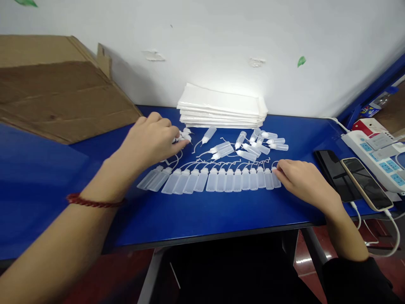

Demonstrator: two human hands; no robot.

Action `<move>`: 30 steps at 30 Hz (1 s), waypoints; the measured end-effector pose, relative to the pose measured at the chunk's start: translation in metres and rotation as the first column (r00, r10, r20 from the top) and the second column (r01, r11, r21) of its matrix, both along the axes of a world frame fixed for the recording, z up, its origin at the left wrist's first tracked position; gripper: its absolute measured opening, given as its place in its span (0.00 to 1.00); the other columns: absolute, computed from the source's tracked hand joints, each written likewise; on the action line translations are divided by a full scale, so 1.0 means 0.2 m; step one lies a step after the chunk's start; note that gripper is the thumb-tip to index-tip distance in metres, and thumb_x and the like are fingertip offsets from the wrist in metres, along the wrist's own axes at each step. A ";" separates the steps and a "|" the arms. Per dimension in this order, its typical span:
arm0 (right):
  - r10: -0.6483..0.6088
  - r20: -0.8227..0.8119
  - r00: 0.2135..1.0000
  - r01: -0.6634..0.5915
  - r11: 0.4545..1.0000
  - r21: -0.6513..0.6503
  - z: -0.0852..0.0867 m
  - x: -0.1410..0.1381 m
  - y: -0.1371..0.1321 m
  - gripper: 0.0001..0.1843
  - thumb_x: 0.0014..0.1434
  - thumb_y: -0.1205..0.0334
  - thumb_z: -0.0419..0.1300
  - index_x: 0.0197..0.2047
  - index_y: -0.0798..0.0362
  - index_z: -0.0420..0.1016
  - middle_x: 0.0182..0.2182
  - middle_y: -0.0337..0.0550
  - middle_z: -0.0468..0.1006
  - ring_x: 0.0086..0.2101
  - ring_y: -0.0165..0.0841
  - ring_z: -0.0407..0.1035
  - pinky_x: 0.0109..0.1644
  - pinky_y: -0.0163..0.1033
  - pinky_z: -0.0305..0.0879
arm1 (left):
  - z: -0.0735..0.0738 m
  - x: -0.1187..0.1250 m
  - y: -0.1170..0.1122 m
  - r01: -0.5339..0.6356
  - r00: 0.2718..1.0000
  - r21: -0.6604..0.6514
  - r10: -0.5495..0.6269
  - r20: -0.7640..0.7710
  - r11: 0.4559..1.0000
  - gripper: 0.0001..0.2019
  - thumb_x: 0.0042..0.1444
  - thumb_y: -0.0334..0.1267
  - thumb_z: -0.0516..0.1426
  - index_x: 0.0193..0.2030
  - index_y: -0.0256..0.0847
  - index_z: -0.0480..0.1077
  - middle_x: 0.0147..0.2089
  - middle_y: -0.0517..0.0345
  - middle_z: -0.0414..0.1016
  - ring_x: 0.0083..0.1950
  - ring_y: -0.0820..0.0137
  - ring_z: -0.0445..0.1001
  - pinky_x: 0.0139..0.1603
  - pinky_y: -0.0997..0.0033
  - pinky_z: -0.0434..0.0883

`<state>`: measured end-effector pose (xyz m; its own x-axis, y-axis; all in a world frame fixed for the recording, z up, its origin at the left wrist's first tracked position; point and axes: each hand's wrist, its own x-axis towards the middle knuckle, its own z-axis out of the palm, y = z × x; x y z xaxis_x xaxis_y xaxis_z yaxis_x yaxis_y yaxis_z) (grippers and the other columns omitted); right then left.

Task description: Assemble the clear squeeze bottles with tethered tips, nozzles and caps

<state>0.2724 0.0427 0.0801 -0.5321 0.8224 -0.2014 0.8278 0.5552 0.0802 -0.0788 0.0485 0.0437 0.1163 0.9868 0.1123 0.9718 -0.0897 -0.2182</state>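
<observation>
A row of clear plastic squeeze bottles (220,181) lies on the blue table, their bent thin spouts pointing away from me. At the row's right end, my right hand (300,181) is closed, thumb and fingers pinched at the neck of the last squeeze bottle (276,180). My left hand (155,139) is over the row's left end with curled fingers, at a small cluster of white caps (186,136); what is between its fingertips is hidden. Behind the row, more squeeze bottles (248,155) with white caps lie loosely scattered.
A stack of white flat packets (221,105) stands against the wall. On the left leans a cardboard box (57,84). To the right are two phones (367,181) with cables and a white power strip (376,156). The table's front edge (221,232) is close to me.
</observation>
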 end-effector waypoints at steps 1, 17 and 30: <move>0.000 -0.006 1.000 0.000 1.000 -0.001 0.00 0.00 0.00 0.16 0.71 0.60 0.46 0.36 0.56 0.70 0.35 0.46 0.80 0.32 0.37 0.72 0.28 0.39 0.42 | 0.00 0.01 0.00 0.002 1.000 -0.009 -0.002 0.002 1.000 0.22 0.62 0.48 0.50 0.35 0.30 0.75 0.38 0.39 0.71 0.51 0.47 0.65 0.49 0.50 0.66; -0.014 0.012 1.000 0.014 1.000 -0.001 -0.01 0.00 0.00 0.16 0.71 0.61 0.47 0.38 0.56 0.73 0.36 0.48 0.81 0.33 0.37 0.74 0.28 0.40 0.42 | 0.06 0.01 -0.06 -0.094 0.944 0.025 0.081 0.319 0.995 0.11 0.54 0.43 0.56 0.34 0.37 0.73 0.33 0.49 0.78 0.44 0.55 0.68 0.45 0.60 0.65; -0.037 0.064 0.997 0.037 0.999 -0.008 -0.03 0.00 -0.01 0.16 0.70 0.58 0.49 0.42 0.60 0.73 0.35 0.55 0.82 0.35 0.44 0.77 0.30 0.40 0.51 | 0.08 0.26 -0.15 -0.016 0.712 0.068 -0.037 0.701 0.998 0.13 0.51 0.50 0.56 0.33 0.43 0.72 0.35 0.54 0.77 0.43 0.60 0.69 0.40 0.64 0.63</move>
<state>0.2730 0.0416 0.0740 -0.4871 0.8393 -0.2415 0.8413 0.5252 0.1281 -0.0267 0.0190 0.0605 -0.0114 0.9736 0.2281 0.8463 -0.1121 0.5207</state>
